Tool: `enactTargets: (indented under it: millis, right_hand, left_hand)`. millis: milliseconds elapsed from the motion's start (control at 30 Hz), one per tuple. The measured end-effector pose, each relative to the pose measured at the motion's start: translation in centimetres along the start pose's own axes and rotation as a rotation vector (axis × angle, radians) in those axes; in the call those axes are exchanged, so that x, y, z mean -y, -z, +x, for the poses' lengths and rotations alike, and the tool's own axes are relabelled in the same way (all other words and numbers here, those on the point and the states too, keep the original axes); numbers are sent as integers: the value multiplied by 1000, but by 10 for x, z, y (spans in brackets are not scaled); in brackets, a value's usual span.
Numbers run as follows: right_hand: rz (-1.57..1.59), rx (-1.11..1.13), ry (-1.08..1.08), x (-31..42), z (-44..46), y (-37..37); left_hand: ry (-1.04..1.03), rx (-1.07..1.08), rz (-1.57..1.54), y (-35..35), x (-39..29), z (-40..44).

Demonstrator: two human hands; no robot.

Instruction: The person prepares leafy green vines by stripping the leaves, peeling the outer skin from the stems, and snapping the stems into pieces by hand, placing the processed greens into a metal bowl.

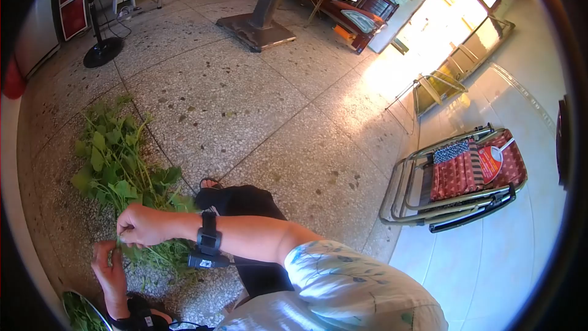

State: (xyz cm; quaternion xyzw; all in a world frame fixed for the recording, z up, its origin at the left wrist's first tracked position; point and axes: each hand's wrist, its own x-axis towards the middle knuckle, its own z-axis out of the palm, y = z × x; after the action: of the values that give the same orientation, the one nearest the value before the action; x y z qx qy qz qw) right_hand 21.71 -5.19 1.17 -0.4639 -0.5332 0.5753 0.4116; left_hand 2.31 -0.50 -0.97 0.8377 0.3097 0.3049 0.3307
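Note:
A long heap of leafy green vines [116, 159] lies on the speckled floor at the left. My right hand [144, 225] reaches over its near end, thumb and fingers pinched on a thin green stem. Just below it, my left hand [109, 270] has its fingers bent together around the lower part of the same stem, which is mostly hidden by the fingers. A metal-rimmed basin [101, 312] with green leaves in it shows in part at the bottom left, beside my left wrist.
A folded chair with red patterned cloth [471, 171] leans by the tiled wall on the right. A table on a heavy pedestal base [257, 27] stands ahead, near a wooden bench [361, 9]. A black fan base [103, 52] is at the upper left.

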Motion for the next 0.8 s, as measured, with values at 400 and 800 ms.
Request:
enactTargets:
  millis: [400, 800]
  right_hand:
    - [191, -2, -40, 1, 8, -18]
    - [915, -82, -20, 2, 9, -3]
  left_hand:
    - [170, -153, -400, -7, 5, -10]
    - [296, -125, -825, 15, 10, -4]
